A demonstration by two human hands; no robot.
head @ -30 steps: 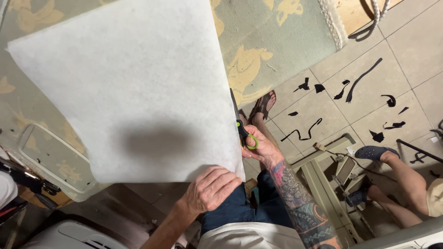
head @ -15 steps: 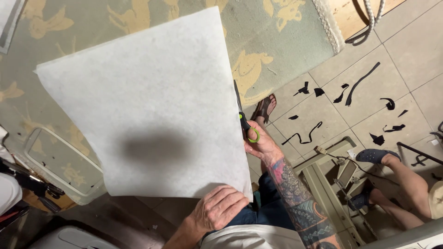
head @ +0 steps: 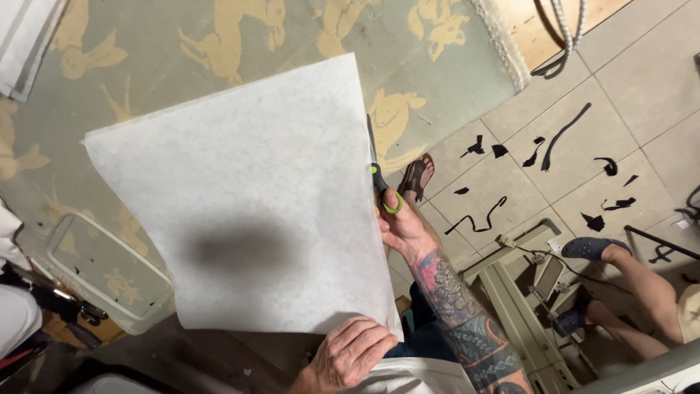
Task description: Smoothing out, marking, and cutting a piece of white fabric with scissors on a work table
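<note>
1. White fabric sheet (head: 248,211) is held up flat over the green patterned rug (head: 306,36), filling the centre of view.
2. Left hand (head: 354,354) grips the sheet's lower edge, fingers closed.
3. Right hand (head: 401,226) is closed through the green-handled scissors (head: 379,179), blades along the sheet's right edge.
4. Black scraps (head: 543,149) lie on the floor tiles.

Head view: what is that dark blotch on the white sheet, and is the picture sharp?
Head view: the blotch is a soft shadow on the white sheet, not a stain; lighting is even, without glare; the scissors in the right hand and the floor scraps look sharp.
</note>
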